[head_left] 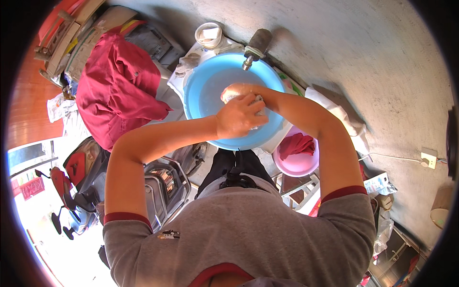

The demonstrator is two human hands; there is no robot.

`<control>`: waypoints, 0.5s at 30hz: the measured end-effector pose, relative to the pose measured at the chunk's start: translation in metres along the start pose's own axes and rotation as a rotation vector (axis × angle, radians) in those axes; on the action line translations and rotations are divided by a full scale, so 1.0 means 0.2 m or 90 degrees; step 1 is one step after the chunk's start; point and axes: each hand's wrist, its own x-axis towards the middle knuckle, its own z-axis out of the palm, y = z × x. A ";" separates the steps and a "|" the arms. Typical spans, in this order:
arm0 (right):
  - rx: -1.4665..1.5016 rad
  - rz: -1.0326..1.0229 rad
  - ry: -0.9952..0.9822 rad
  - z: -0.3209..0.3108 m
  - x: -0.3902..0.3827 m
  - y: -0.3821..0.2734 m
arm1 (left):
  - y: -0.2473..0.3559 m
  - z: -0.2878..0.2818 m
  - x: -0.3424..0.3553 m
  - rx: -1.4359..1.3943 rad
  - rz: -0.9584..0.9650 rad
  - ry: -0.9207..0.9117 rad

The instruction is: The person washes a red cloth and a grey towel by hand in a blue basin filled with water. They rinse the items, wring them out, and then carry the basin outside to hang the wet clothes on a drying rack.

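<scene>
At upper centre, left hand [242, 116] and right hand [240, 90] press together around a pale bundle [259, 98]. A blue basin [195, 95] lies beneath.

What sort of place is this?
Probably a household washing corner: a dark, metal-tipped tap over a round light-blue plastic basin, and a round pink plastic basin holding crumpled red cloth.

Daylight glare whites out lower left; soft shadow on wall [382, 71] beside tap [258, 44]; fisheye rim black.
</scene>
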 end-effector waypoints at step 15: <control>-0.187 0.139 0.084 0.14 0.18 -0.26 | -0.06 0.59 -0.14 0.021 0.021 -0.470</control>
